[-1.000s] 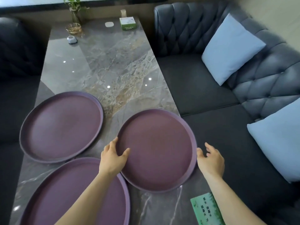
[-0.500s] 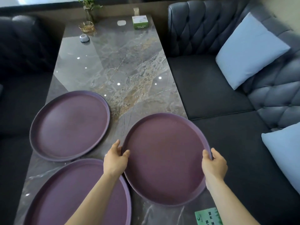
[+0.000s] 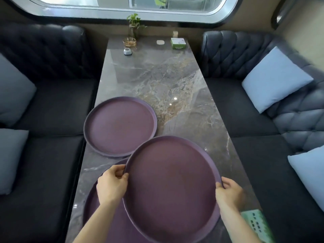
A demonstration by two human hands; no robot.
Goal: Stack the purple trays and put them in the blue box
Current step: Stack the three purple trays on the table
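Three round purple trays are on or over the marble table (image 3: 175, 88). I hold the nearest tray (image 3: 171, 188) lifted and tilted, my left hand (image 3: 112, 185) gripping its left rim and my right hand (image 3: 229, 193) gripping its right rim. It overlaps a second tray (image 3: 103, 214) lying flat at the near left, mostly hidden under my left arm and the held tray. A third tray (image 3: 121, 127) lies flat farther back on the left. No blue box is in view.
Dark tufted sofas flank the table, with light blue cushions (image 3: 275, 79) on the right and grey ones (image 3: 14, 92) on the left. At the far end stand a plant vase (image 3: 134, 27), a glass dish (image 3: 129, 42), a green box (image 3: 178, 43). A green card (image 3: 256, 225) lies near right.
Both hands closed on the right-hand tray's rim and lifted it, carrying it left over the near-left tray. My view has tipped up, showing the window and left sofa.
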